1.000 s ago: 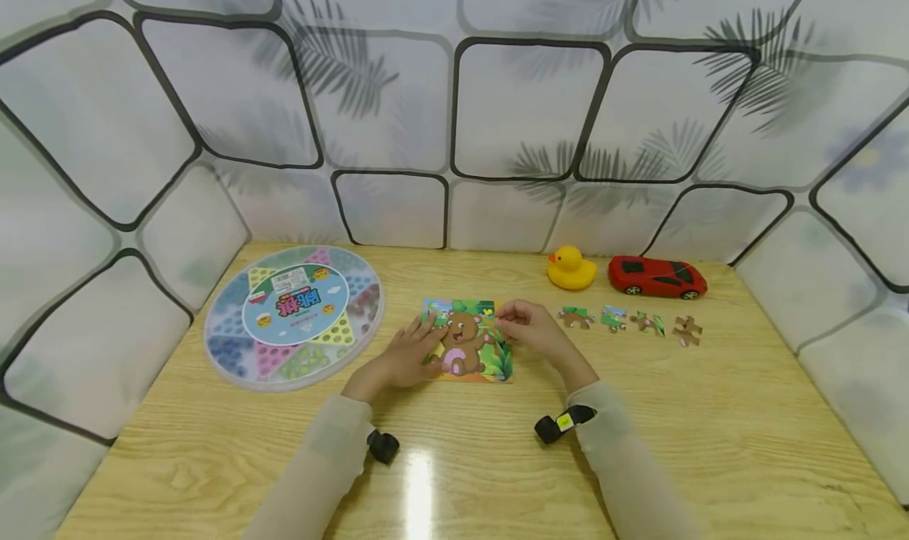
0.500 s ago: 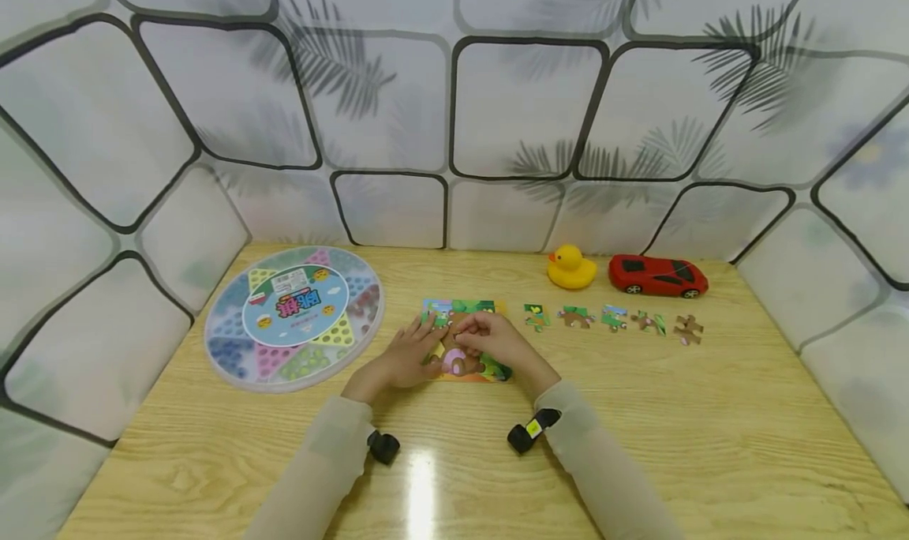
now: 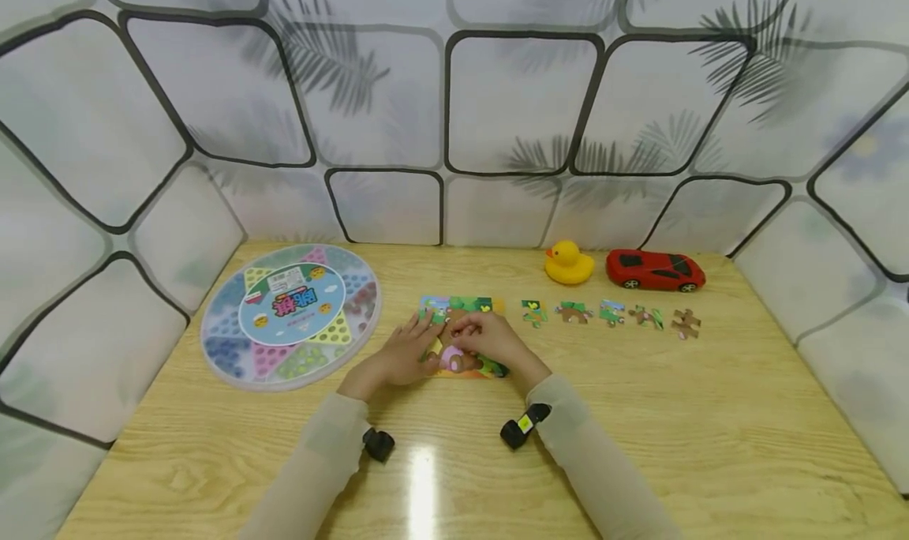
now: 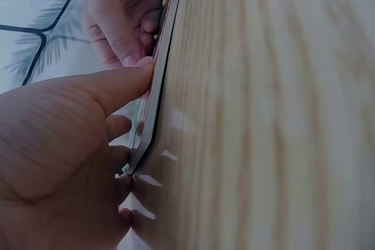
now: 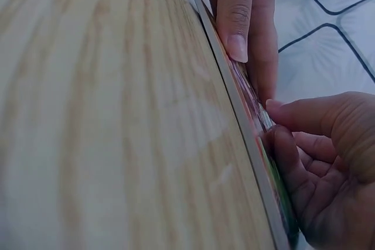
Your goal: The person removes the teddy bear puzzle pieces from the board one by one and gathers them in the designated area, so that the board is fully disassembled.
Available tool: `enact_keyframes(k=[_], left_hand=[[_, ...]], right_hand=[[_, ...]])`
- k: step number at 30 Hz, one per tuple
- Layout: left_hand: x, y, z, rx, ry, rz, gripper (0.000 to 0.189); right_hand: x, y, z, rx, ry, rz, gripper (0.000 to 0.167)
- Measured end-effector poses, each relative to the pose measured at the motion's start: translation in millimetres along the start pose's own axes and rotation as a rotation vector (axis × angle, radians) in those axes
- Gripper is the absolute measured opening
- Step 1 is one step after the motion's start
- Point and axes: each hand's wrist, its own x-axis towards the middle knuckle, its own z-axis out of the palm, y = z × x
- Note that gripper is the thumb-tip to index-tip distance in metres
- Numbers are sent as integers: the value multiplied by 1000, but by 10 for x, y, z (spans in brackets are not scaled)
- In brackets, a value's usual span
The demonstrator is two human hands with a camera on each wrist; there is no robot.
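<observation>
A bear jigsaw puzzle [image 3: 454, 358] in a flat tray lies on the table between both hands, partly covered by them. My left hand [image 3: 406, 354] rests on its left side with the fingers spread; in the left wrist view the thumb [image 4: 126, 83] presses near the tray's edge. Over the middle of the puzzle, my right hand [image 3: 490, 339] brings thumb and index finger together. In the right wrist view those fingertips [image 5: 284, 112] pinch at a puzzle piece [image 5: 265, 122] along the puzzle's surface; most of that piece is hidden.
Loose puzzle pieces, several in a row, lie to the right, from a green one [image 3: 534, 313] to a brown one [image 3: 686, 324]. Behind them stand a yellow rubber duck [image 3: 568, 264] and a red toy car [image 3: 655, 271]. A round Chinese checkers board [image 3: 291, 316] lies left.
My right hand has moved left from the puzzle's right edge to its middle, uncovering the green piece at the row's near end. The left hand has stayed on the puzzle.
</observation>
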Motion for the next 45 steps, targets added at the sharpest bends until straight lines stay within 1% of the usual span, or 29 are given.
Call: enact_keyframes(k=[6,9,14,20,24,26,34,41,45], left_hand=[[-38,-28,-19,-45,21,0,77],[-55,-31,-20,-48,37,-1,80],[-67,-16,9,19,50,-17,78],[-79,29,44,53,55,-77,75],[-68,32,72,107,68,-80,71],[-65,34,81,118,71,-83,70],[-68,67,70,51,65,-118,69],[-89,86,68,51,70,-133,68],[-97,83,73,48,80,-131,69]], right_hand=[[-4,-38,32,-11,14,43,22],[-7,-59,53,-19,24,62,22],[-12,-77,60,-32,36,74,22],[-23,-82,38,-30,46,75,22],[-29,-83,37,-32,46,70,22],[-31,-84,42,-31,47,71,21],[-39,-92,40,-2,64,79,18],[-39,-96,51,12,73,100,17],[-37,-107,50,0,78,106,17]])
